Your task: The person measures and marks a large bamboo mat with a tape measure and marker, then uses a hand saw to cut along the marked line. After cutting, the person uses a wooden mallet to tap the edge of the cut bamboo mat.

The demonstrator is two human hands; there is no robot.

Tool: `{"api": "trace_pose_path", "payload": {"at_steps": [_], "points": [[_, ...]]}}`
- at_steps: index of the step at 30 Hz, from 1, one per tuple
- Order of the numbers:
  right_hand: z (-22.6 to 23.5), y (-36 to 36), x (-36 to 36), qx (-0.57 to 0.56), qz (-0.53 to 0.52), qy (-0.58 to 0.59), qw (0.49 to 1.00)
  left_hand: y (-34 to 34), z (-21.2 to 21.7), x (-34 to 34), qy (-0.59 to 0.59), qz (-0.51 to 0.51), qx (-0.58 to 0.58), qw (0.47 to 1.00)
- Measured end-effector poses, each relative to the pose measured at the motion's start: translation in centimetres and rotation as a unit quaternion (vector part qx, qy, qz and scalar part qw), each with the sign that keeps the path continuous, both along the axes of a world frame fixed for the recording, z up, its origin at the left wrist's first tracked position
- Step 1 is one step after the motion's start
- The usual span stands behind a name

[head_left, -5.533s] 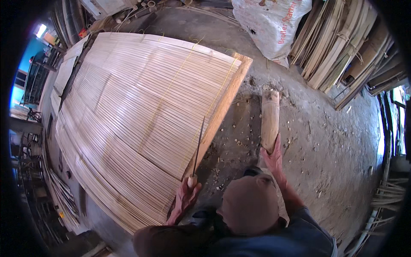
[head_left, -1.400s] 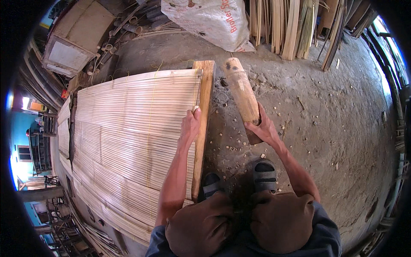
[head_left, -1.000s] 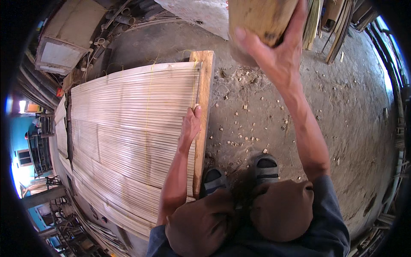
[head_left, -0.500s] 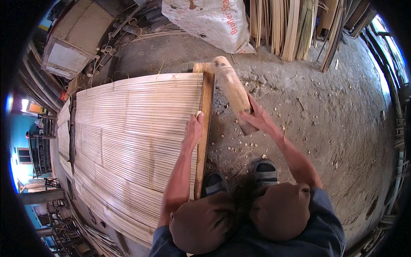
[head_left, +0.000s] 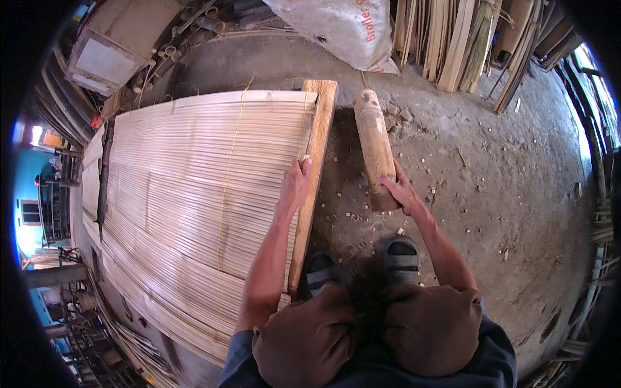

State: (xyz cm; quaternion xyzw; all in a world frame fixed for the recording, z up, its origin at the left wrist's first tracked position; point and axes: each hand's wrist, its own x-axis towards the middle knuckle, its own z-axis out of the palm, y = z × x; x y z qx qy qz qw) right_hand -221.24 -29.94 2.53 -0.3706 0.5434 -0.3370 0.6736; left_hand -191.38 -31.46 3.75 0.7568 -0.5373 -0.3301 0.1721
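Note:
A wide panel of thin pale slats (head_left: 174,149), tied with yellow strings, lies to my left. Along its right edge runs a wooden beam (head_left: 315,155). My left hand (head_left: 295,184) rests at this edge with its fingers closed, a small pale bit showing at the fingertips; what it pinches is too small to name. In my right hand (head_left: 402,191) is a thick bamboo piece (head_left: 375,139), gripped by its near end. The bamboo points away from me over the floor, to the right of the beam and apart from it.
Small wood chips (head_left: 352,216) litter the concrete floor (head_left: 491,213). Beyond the panel stand a white sack (head_left: 343,32) and upright slats (head_left: 453,45). A box-like cabinet (head_left: 110,52) is at the far left. My sandalled feet (head_left: 401,258) are beside the beam.
My right hand has swung the bamboo piece to the right, away from the beam's far end. My left hand stays at the panel's edge. The view has shifted slightly.

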Motion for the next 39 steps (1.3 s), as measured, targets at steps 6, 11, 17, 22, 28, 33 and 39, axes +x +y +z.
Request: {"api": "trace_pose_path", "payload": {"at_steps": [6, 11, 17, 22, 28, 33, 39], "points": [[1.4, -0.1, -1.0, 0.035, -0.016, -0.003, 0.999, 1.9, 3.6, -1.3, 0.071, 0.021, 0.058, 0.996], [-0.6, 0.2, -0.6, 0.003, -0.005, -0.008, 1.0, 3.6, 5.6, 0.1, 0.086, 0.042, 0.037, 0.995], [-0.2, 0.6, 0.3, 0.023, -0.01, -0.016, 1.0, 4.3, 8.7, 0.8, 0.122, 0.061, 0.019, 0.99], [-0.5, 0.6, 0.5, 0.024, -0.016, -0.01, 1.0, 5.2, 6.7, -0.1, 0.127, 0.044, 0.022, 0.991], [-0.9, 0.4, 0.1, 0.013, 0.007, 0.022, 1.0, 5.4, 5.4, -0.1, 0.132, 0.062, 0.06, 0.988], [0.8, 0.9, 0.0, -0.005, 0.007, 0.025, 1.0, 6.6, 5.3, -0.4, 0.111, 0.048, 0.058, 0.991], [0.8, 0.9, -0.5, -0.104, 0.008, 0.095, 0.99, 9.6, 2.9, 0.5, 0.077, 0.045, 0.068, 0.994]]}}
